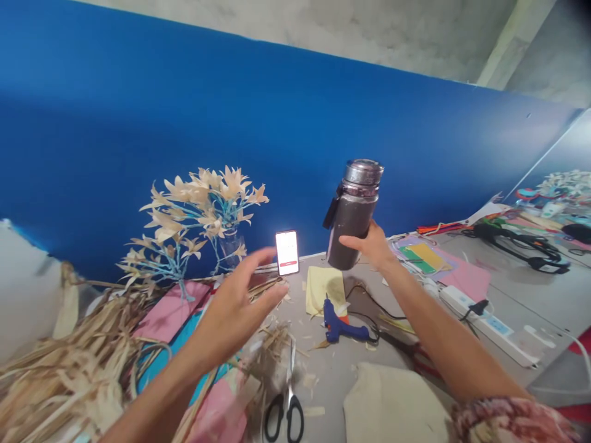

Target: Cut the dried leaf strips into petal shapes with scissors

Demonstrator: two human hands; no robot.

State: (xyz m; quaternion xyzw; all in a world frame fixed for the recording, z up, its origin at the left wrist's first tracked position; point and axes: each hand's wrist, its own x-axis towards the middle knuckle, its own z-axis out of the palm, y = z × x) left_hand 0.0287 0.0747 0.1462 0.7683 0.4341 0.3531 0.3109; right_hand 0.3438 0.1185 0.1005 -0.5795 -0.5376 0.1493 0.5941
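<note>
My right hand grips a dark metal flask with a silver lid and holds it up above the table, tilted slightly right. My left hand hovers open over the table, fingers stretched toward the flask, holding nothing. Below it lie dried straw scraps and black-handled scissors. A lit phone leans against the blue wall between the two hands.
A blue glue gun with its cable lies beside a yellow sheet. A craft flower bouquet in a glass stands left. Dried straw, pink paper, a power strip, a beige cloth and coloured sheets cover the table.
</note>
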